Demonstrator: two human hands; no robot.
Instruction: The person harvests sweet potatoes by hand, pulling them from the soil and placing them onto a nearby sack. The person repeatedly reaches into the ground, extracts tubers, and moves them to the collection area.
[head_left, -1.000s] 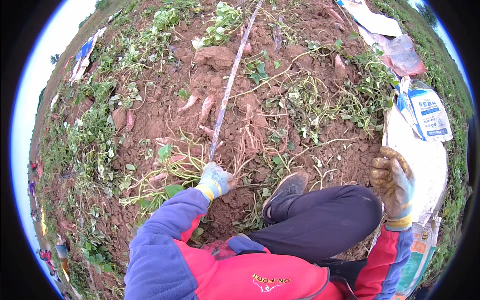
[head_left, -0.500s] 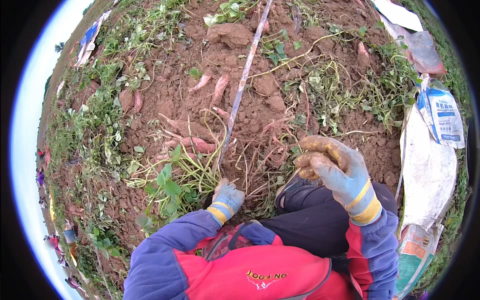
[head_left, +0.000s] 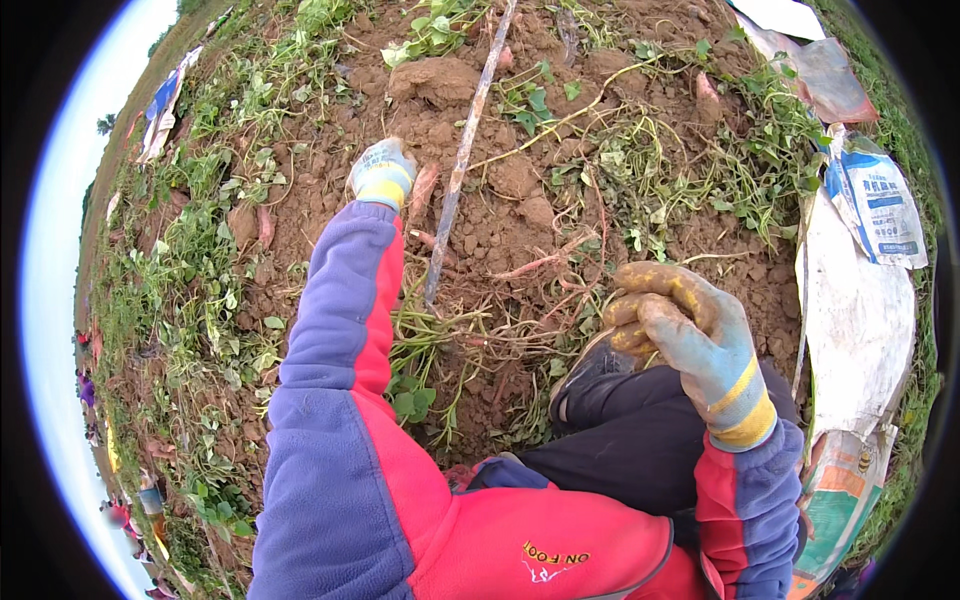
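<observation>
My left hand (head_left: 383,174), in a blue-grey glove with a yellow band, reaches forward to the soil. It covers the spot where a slim sweet potato lay; its fingers curl downward and what is under them is hidden. Just right of it lies a reddish sweet potato (head_left: 423,190). Beside that, a long thin pale rod (head_left: 466,150) slants across the dirt. My right hand (head_left: 690,335), gloved with a dirt-stained yellow palm side, hovers by my bent knee. Its fingers are loosely curved, with a gap to the thumb and nothing visible between them.
Cut vines (head_left: 650,180) and leaves lie over the red-brown soil. Thin pinkish roots (head_left: 545,262) spread near my shoe (head_left: 590,370). Along the right edge are white sacks (head_left: 855,320) and a blue-white bag (head_left: 878,212). Other people (head_left: 120,515) appear small at the far left.
My left hand has left the green stems near my lap and moved forward to the far sweet potatoes. My right hand keeps much the same pose. The view has shifted slightly.
</observation>
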